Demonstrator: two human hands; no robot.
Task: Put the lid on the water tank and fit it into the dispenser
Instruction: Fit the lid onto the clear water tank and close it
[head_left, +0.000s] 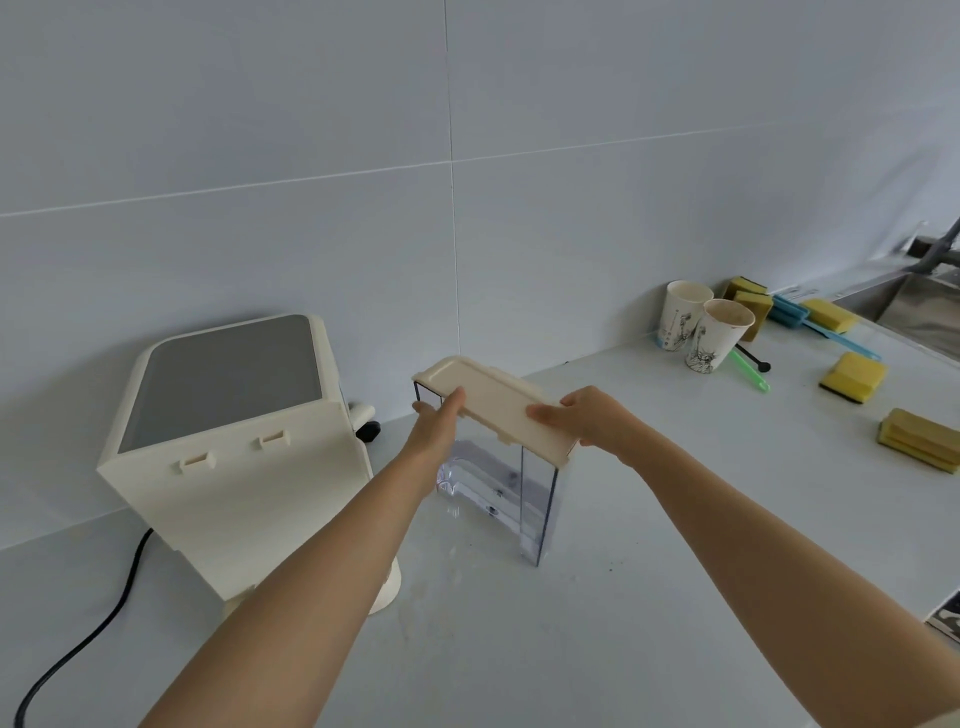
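A clear plastic water tank (535, 499) stands upright on the white counter, right of the cream dispenser (244, 467). A cream lid (493, 400) lies along the tank's top rim. My left hand (436, 421) touches the lid's near long edge at its left part, fingers against the tank wall. My right hand (582, 415) grips the lid near its right end, thumb on top. The dispenser's grey top panel faces up and its back, with two slots, faces me. A gap of counter separates tank and dispenser.
A black power cord (88, 634) runs from the dispenser to the lower left. Two paper cups (701, 327), several yellow sponges (852, 376), blue and green brushes and a sink (924, 312) sit at the far right. A tiled wall stands behind.
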